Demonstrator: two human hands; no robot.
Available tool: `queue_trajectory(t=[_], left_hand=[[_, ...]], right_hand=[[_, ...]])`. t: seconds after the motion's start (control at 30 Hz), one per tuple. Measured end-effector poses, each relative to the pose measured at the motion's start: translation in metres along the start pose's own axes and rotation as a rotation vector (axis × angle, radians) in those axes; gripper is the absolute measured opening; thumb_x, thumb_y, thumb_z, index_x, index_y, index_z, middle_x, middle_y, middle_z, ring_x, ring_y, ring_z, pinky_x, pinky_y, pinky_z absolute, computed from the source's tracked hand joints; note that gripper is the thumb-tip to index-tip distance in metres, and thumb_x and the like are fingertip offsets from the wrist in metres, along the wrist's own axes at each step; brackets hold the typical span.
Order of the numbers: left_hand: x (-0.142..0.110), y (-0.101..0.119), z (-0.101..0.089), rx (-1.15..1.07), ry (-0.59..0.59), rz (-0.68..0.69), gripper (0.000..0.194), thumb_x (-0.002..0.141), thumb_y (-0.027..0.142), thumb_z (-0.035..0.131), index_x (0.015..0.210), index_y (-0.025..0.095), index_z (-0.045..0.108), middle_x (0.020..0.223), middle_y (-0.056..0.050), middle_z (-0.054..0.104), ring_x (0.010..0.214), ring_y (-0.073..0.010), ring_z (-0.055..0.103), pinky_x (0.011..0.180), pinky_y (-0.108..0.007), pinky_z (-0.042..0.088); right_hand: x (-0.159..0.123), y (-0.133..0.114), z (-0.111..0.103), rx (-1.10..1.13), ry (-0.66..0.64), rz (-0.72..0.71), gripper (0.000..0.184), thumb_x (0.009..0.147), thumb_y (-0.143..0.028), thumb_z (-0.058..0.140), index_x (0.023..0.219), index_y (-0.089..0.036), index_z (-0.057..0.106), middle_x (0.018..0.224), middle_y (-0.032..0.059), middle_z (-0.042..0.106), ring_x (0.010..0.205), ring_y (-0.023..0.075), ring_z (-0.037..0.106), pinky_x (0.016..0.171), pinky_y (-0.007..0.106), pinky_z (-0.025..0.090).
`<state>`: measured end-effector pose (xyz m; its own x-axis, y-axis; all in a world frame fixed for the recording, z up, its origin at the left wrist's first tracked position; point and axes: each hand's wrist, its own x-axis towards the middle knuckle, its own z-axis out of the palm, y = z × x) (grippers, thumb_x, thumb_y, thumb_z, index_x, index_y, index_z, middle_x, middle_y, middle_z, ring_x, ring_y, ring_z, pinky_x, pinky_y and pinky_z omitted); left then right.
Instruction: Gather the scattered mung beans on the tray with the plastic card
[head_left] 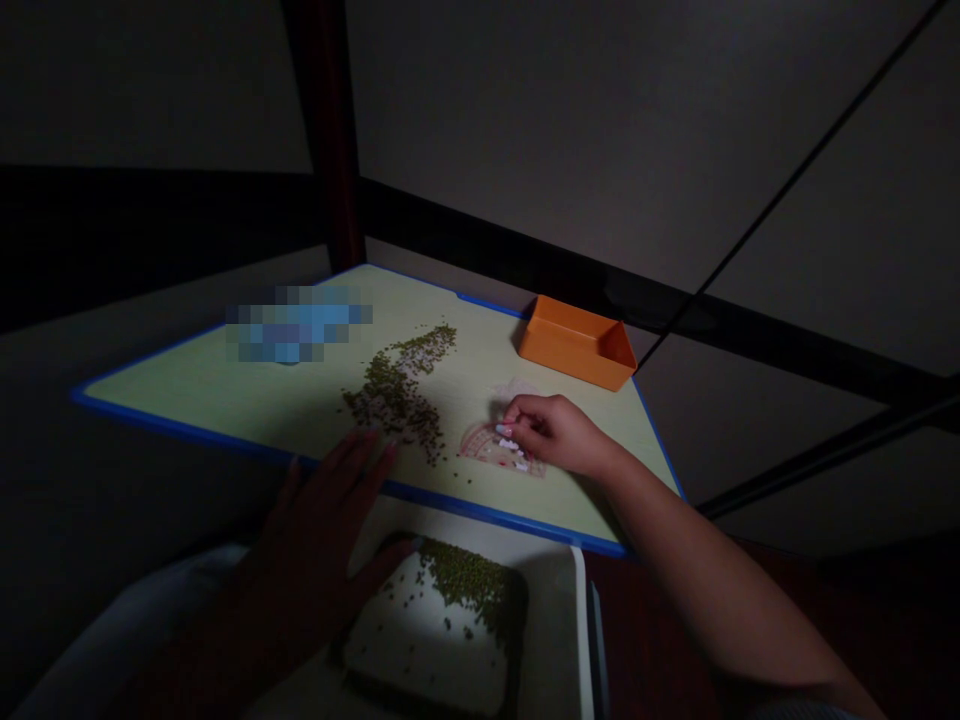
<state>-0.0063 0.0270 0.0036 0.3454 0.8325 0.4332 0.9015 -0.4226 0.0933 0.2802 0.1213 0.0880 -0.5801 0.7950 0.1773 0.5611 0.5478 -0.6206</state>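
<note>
Small green beans (394,395) lie in a loose pile across the pale board (225,390). My left hand (334,510) is in shadow at the board's near edge, fingers spread, just in front of the pile and holding nothing. Right of the pile, my right hand (559,430) is closed, with thumb and fingertips pinched together low over the board. Small whitish bits (517,460) show under those fingertips, on a red printed half-circle scale (478,445). What the pinch holds, if anything, is too small to make out.
An orange open box (562,355) stands at the board's back right corner. Below the near edge is a white bin (581,620) with more green beans (480,580) inside. A blurred blue item (296,328) lies back left. Panels rise behind the board.
</note>
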Motion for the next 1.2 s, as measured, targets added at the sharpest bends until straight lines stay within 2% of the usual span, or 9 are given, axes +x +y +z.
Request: queue_trajectory(t=[0.17,0.37,0.73,0.93,1.2], left_hand=[[0.0,0.0,0.0,-0.004,-0.017,-0.014,0.081,0.085,0.067,0.036,0.151,0.028,0.011,0.157,-0.014,0.034,0.142,-0.0365,0.034,0.111,-0.064,0.025],[0.0,0.001,-0.002,-0.007,-0.019,-0.022,0.081,0.085,0.068,0.035,0.151,0.028,0.012,0.156,-0.014,0.035,0.142,-0.0361,0.035,0.111,-0.064,0.025],[0.0,0.001,0.0,-0.015,-0.032,-0.026,0.08,0.085,0.069,0.034,0.15,0.03,0.009,0.157,-0.013,0.033,0.143,-0.036,0.033,0.112,-0.063,0.022],[0.0,0.001,0.0,-0.027,-0.038,-0.047,0.081,0.084,0.072,0.034,0.15,0.029,0.014,0.157,-0.012,0.034,0.143,-0.0353,0.033,0.114,-0.06,0.02],[-0.001,0.002,0.0,-0.012,-0.015,-0.03,0.08,0.085,0.068,0.035,0.151,0.028,0.012,0.156,-0.014,0.034,0.143,-0.0354,0.034,0.113,-0.061,0.023]], right_hand=[[0.001,0.0,0.002,-0.019,0.015,-0.007,0.013,0.089,-0.027,0.058,0.082,-0.017,0.06,0.057,-0.0048,0.053,0.053,0.0085,0.047,0.054,0.021,0.03],[-0.001,-0.002,0.003,0.023,-0.036,-0.04,0.007,0.088,-0.021,0.056,0.088,-0.016,0.061,0.059,-0.0044,0.055,0.053,0.0085,0.049,0.053,0.021,0.031],[0.0,-0.009,0.008,0.009,-0.039,-0.098,0.013,0.09,-0.028,0.059,0.087,-0.016,0.062,0.056,-0.0051,0.055,0.051,0.0078,0.048,0.055,0.021,0.033],[0.0,-0.008,0.01,-0.028,-0.001,-0.05,0.011,0.089,-0.026,0.059,0.086,-0.016,0.063,0.057,-0.0045,0.057,0.053,0.0084,0.05,0.055,0.021,0.032],[0.002,-0.005,0.01,-0.054,0.03,0.014,0.014,0.089,-0.029,0.059,0.087,-0.016,0.064,0.064,-0.0014,0.063,0.056,0.0093,0.053,0.056,0.021,0.033]])
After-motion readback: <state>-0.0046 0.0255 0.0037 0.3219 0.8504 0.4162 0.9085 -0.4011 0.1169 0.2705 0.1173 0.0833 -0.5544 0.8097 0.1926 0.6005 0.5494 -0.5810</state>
